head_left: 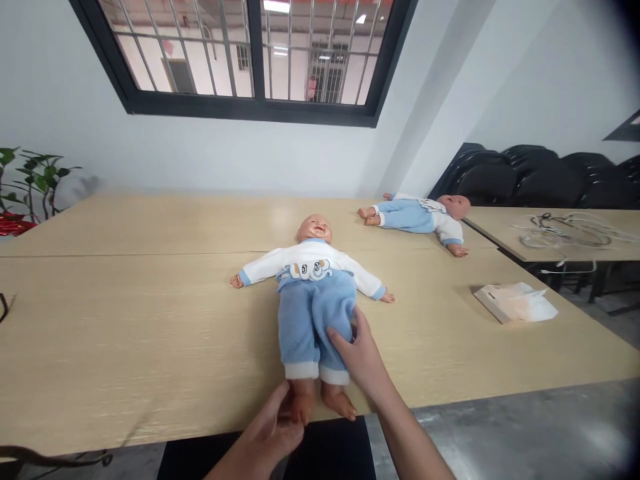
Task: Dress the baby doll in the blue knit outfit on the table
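A baby doll (315,293) lies on its back on the wooden table (150,347), head away from me and arms spread wide. It wears a white top with a cartoon face and light blue trousers with white cuffs. My left hand (273,423) is closed around the bare foot (302,407) on the left, at the table's near edge. My right hand (363,353) grips the other trouser leg (333,327), thumb on top and the other fingers partly hidden behind it.
A second doll (415,215) in similar clothes lies at the back right. Nearer on that side is an open pack of tissues (515,303). White cables (575,230) lie on another table, with stacked black chairs (485,177) behind. A plant (37,177) stands at far left.
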